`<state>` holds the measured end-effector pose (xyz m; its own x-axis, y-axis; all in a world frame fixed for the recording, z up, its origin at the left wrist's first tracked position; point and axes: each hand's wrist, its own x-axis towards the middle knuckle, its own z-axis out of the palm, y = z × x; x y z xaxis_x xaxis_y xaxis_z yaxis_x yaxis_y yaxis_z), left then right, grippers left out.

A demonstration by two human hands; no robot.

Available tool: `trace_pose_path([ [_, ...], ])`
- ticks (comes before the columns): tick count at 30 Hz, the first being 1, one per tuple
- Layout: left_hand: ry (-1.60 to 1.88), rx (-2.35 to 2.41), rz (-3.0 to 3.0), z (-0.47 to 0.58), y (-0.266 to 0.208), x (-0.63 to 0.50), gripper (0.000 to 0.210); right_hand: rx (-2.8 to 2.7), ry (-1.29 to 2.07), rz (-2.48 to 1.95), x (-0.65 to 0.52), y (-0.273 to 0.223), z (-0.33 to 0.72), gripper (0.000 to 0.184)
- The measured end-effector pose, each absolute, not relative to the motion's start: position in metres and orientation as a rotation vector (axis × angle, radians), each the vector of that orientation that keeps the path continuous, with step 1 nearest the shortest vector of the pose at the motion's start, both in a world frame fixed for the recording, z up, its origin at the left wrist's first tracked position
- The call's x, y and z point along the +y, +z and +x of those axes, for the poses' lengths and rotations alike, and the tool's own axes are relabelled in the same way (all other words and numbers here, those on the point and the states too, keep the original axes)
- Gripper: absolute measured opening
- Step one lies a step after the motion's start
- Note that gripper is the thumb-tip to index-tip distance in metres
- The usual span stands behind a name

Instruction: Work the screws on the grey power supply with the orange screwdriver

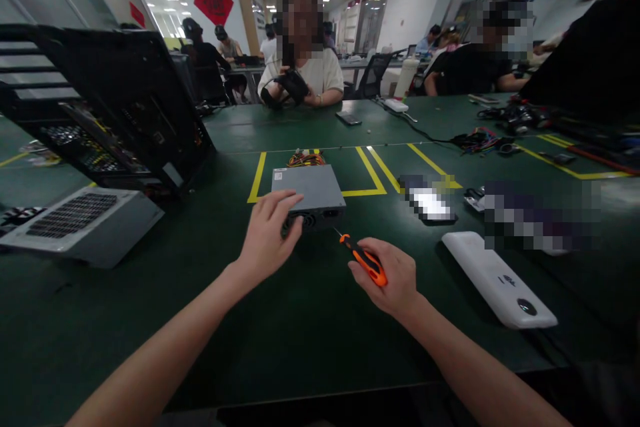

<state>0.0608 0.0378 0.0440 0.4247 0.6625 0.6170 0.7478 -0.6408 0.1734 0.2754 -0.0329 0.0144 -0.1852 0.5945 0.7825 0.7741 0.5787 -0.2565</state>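
Note:
A grey metal computer power supply [313,188] lies on the green table, its fan grille and power socket facing me. My left hand [273,230] grips its near left side, fingers on the top and thumb at the front face. In my right hand [393,273] is an orange and black screwdriver [369,263], held by its handle. The screwdriver's thin shaft points up and left, with the tip close to the unit's lower right front corner; whether it touches I cannot tell. A bundle of coloured cables [306,158] comes out behind the unit.
A second power supply [120,223] and an open black computer case [150,113] stand at left. To the right lie a white power bank [497,278], a lit phone [430,203] and loose cables [480,140]. A person [305,73] sits opposite, holding a black object.

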Motion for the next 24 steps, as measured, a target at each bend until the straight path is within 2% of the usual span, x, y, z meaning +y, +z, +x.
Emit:
trace_pose_path([
  [4,-0.874,-1.283,-2.512,0.077,0.022,0.054,0.041,-2.063,-0.383,-1.038,-0.035,0.010,0.271,0.012],
  [8,-0.866,-1.364,-2.444,0.082,0.012,0.061,0.038,-2.238,-0.380,-0.984,-0.036,0.007,0.265,0.007],
  [13,-0.868,-1.345,-2.436,0.076,0.013,0.067,0.038,-2.220,-0.286,-1.040,-0.031,0.005,0.264,0.029],
  [19,-0.873,-1.349,-2.412,0.075,0.009,0.073,0.038,-2.256,-0.405,-1.048,-0.029,0.002,0.257,0.011],
  [24,-0.879,-1.309,-2.418,0.071,0.007,0.076,0.038,-2.261,-0.364,-0.943,-0.024,-0.002,0.255,0.020],
])
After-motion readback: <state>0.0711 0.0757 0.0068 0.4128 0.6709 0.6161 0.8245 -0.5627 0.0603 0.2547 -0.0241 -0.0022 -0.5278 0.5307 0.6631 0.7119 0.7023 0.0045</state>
